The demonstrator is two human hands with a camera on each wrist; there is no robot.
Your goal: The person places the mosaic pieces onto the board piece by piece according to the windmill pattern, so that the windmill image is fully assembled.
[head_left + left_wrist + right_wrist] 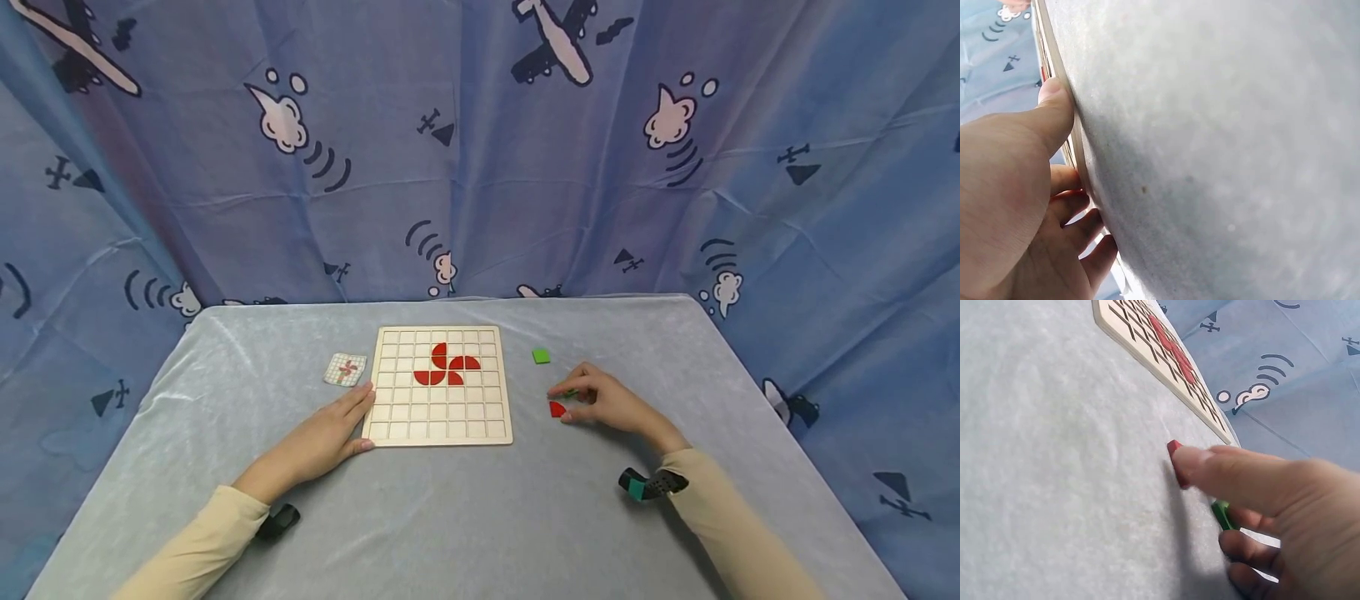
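Red piece (557, 409), apparently a quarter-disc, was pinched narrowly between thumb and forefinger of the right hand (607, 402), low over the cloth (450, 517); whether it touched could not be told. In the head view its curve appeared to face about 1 o'clock and its square corner 7 o'clock, the thumb covering part; such a shape had no marked long axis. Nearly edge-on in the right wrist view, its visible strip ran from 11 to 5 o'clock. A light, level pinch, the corner left in sight, was judged best, since the green piece (1221, 515) beneath the other fingers, at 1 to 2 o'clock, might be dragged along; whether they held it could not be told. The green square (541, 356) lay apart, near 11 o'clock. At 9 to 10 o'clock lay the board (438, 414), bearing a red pinwheel (439, 361). The left hand (318, 437), fingers extended, touched the board's edge at 8 o'clock, an apt brace. The card (346, 369) lay just beyond, at 9 o'clock.
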